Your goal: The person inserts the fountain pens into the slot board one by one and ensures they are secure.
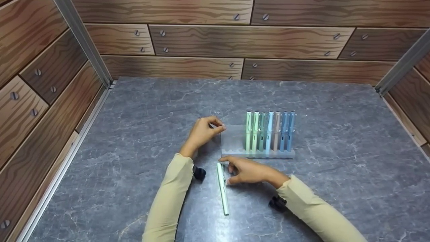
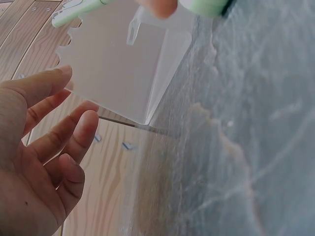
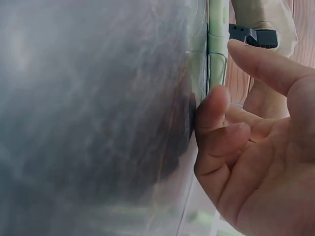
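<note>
A clear plastic pen stand stands on the table, holding a row of several upright pens in green, blue and brownish pink on its right part. My left hand pinches the stand's upper left corner between thumb and forefinger; the left wrist view shows the stand's edge at the fingertips. In front of the stand a light green pen lies lengthwise on the table. My right hand is at its far end, thumb and fingers apart beside the pen, not closed round it.
The grey marbled table stretches around the stand. Wood-patterned panels wall it at the back and sides, with metal posts at the corners. A small black camera sits on each wrist.
</note>
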Motion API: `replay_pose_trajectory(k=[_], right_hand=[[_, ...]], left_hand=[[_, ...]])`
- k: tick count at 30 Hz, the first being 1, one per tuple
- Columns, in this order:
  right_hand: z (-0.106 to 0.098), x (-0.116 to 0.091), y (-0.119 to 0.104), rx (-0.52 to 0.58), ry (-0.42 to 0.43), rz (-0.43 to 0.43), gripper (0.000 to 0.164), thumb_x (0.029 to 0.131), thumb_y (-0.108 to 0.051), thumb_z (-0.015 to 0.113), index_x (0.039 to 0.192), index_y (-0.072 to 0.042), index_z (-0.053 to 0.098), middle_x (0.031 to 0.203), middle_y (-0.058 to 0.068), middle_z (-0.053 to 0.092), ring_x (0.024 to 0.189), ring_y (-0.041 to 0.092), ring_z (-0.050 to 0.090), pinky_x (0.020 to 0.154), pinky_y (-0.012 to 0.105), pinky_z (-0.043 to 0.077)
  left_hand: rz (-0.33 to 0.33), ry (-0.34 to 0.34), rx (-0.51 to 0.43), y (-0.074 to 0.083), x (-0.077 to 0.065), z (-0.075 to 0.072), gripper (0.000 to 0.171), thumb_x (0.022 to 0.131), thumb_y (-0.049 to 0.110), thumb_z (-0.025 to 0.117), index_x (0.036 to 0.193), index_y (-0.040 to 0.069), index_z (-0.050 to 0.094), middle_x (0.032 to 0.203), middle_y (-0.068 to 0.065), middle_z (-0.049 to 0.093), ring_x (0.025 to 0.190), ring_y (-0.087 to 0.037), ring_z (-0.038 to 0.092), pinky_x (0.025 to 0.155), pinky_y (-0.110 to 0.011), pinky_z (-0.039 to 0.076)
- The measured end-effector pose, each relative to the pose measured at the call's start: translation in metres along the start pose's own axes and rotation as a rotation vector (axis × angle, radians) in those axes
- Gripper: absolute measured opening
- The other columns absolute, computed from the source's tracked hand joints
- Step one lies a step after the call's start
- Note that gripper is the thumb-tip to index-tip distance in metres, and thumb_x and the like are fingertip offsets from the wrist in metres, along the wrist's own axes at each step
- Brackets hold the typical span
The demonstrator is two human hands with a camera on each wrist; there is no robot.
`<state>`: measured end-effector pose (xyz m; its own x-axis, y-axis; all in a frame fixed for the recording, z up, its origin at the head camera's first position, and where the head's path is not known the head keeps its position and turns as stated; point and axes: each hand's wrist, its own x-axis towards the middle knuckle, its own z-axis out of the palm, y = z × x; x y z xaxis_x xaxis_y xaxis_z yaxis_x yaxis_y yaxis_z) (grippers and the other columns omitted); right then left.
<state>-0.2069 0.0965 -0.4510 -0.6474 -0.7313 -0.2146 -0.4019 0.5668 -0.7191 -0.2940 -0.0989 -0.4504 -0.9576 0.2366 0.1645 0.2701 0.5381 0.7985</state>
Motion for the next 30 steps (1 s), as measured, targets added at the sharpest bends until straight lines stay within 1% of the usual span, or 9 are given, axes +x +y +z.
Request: replay_pose_trajectory(k=[5, 12, 21, 25, 30], right_hand=[[0.0008, 0.0025, -0.0023, -0.002, 0.006, 0.021, 0.072, 0.080, -0.018, 0.076, 0.142, -0.003, 0.041, 0.091, 0.005, 0.057, 0.075, 0.010, 0.047, 0.069, 0.024, 0.043], [0.0018, 0.0055, -0.0045, -0.002, 0.007, 0.041, 0.071, 0.079, -0.015, 0.075, 0.140, -0.002, 0.042, 0.088, 0.002, 0.054, 0.072, 0.010, 0.046, 0.066, 0.024, 0.042], [0.0026, 0.0067, -0.0033, -0.027, 0.008, 0.040, 0.070, 0.078, -0.013, 0.076, 0.140, -0.005, 0.043, 0.085, 0.003, 0.054, 0.070, 0.010, 0.046, 0.064, 0.025, 0.042], [0.0031, 0.0073, -0.0032, -0.033, 0.009, 0.048, 0.069, 0.078, -0.013, 0.076, 0.139, -0.006, 0.044, 0.085, 0.003, 0.054, 0.070, 0.011, 0.046, 0.064, 0.026, 0.042], [0.0029, 0.0077, -0.0043, -0.042, 0.010, 0.058, 0.067, 0.078, -0.015, 0.076, 0.137, -0.008, 0.045, 0.084, 0.001, 0.054, 0.069, 0.011, 0.047, 0.063, 0.025, 0.042]], left_hand=[[-0.004, 0.000, 0.003, -0.0008, -0.0002, 0.0001, 0.013, 0.086, 0.030, 0.073, 0.089, 0.017, 0.073, 0.096, -0.001, 0.074, 0.075, -0.015, 0.067, 0.062, -0.025, 0.049], [-0.001, 0.002, -0.009, -0.0006, -0.0005, -0.0001, 0.012, 0.086, 0.028, 0.072, 0.088, 0.016, 0.073, 0.095, -0.001, 0.074, 0.077, -0.018, 0.067, 0.063, -0.026, 0.049], [-0.003, 0.008, -0.008, 0.0002, 0.0000, 0.0004, 0.011, 0.085, 0.026, 0.074, 0.088, 0.015, 0.073, 0.095, -0.002, 0.074, 0.074, -0.015, 0.065, 0.063, -0.024, 0.048], [0.002, 0.010, -0.023, 0.0002, 0.0002, 0.0007, 0.010, 0.085, 0.023, 0.074, 0.087, 0.014, 0.073, 0.094, -0.002, 0.074, 0.074, -0.016, 0.065, 0.062, -0.024, 0.048], [-0.004, 0.009, -0.032, -0.0007, 0.0008, 0.0006, 0.011, 0.085, 0.024, 0.074, 0.087, 0.014, 0.073, 0.094, -0.002, 0.074, 0.076, -0.017, 0.065, 0.063, -0.023, 0.048]])
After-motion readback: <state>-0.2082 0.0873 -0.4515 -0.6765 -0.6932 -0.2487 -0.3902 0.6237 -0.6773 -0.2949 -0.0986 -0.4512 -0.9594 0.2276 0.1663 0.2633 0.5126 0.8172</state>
